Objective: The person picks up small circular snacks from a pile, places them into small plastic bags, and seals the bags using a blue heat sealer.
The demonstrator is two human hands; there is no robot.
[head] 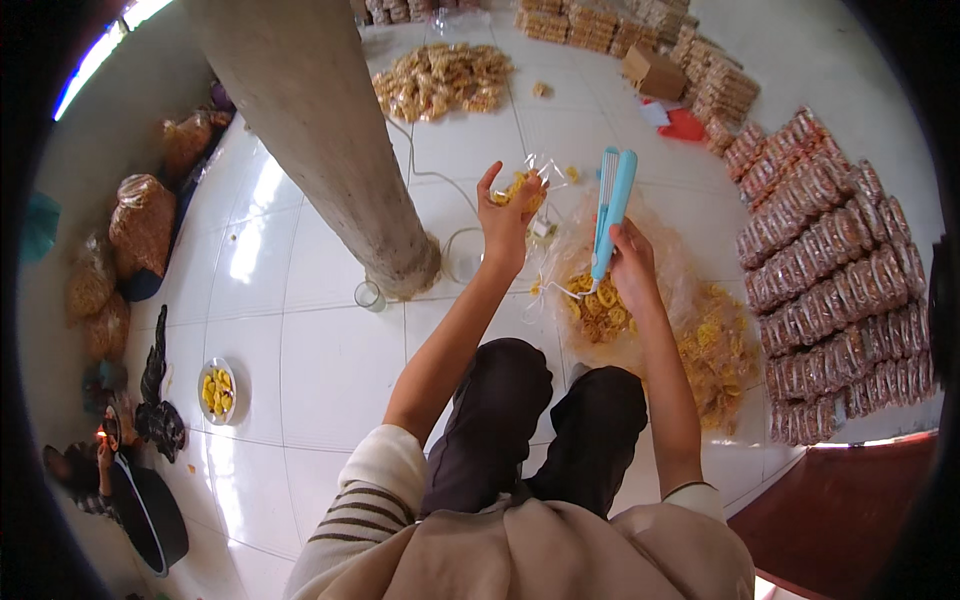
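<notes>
My left hand (510, 217) holds a small clear plastic bag of yellow snacks (519, 192), its top edge standing up past the fingers. In my right hand (634, 262) is a light blue hair straightener (621, 196), held upright with its ribbed plates a little apart. Its white cord hangs from the lower end. Beneath my hands, a large open plastic bag (667, 247) holds yellow ring-shaped snacks (600, 307). More yellow snacks in plastic (716, 352) lie to its right.
A concrete pillar (337, 150) rises at left, with a drinking glass (369, 296) by its base. Filled packets (450, 79) are heaped ahead; stacked packets (832, 292) line the right. At left are a plate of yellow food (217, 391), large bags (142, 225) and another person (90, 480) beside a black tub (154, 510).
</notes>
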